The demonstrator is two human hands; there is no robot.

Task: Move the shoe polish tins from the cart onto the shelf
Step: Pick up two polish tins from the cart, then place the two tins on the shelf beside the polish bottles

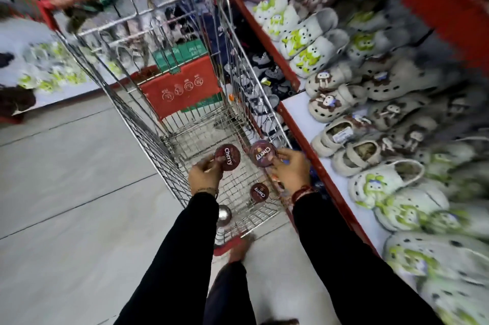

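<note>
Both hands are down inside the wire cart [148, 123], each one holding a round dark red shoe polish tin with "Cherry" on the lid. The left hand [205, 175] has its fingers [209, 165] pinched on the lower edge of the left tin [227, 156], and the right hand [291, 169] has its fingers [284, 156] pinched on the edge of the right tin [262, 154]. Both tins are lifted off the cart floor, lids facing up at the camera.

Two more are down on the wire bottom: a third Cherry tin [259, 192] lying just below the right hand, and a shiny silver one [223, 214] next to the left sleeve, looks flipped over or on edge, can't really tell.

The shelf [312, 118] runs along the right side of the cart, red edge, white surface, packed with clog style slippers [336, 104] in white, green and brown. There's a bare strip of shelf just beside the cart. Edges of the shot are pretty blurry.
</note>
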